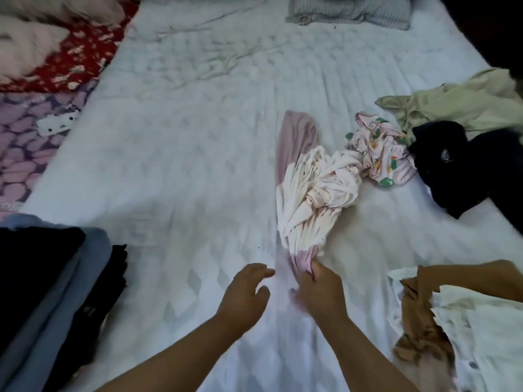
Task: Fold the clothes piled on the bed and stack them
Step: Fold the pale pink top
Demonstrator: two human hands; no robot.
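Garment [308, 190], pink w/ cream middle, lies bunched near the bed's [175, 171] right-centre, one end trailing toward the near edge. My right hand [319, 290] pinches that mauve end, fingers curled round it; left hand [243, 292] hovers just beside, fingers loose, holding nothing. Fabric looks light, soft, limp, so it'll prob. sag and twist, no stiffness to help. Best to take hem corners w/ both hands and shake flat. Printed piece [382, 154] touches it at right; folded stack [53, 292] sits by near-left corner.
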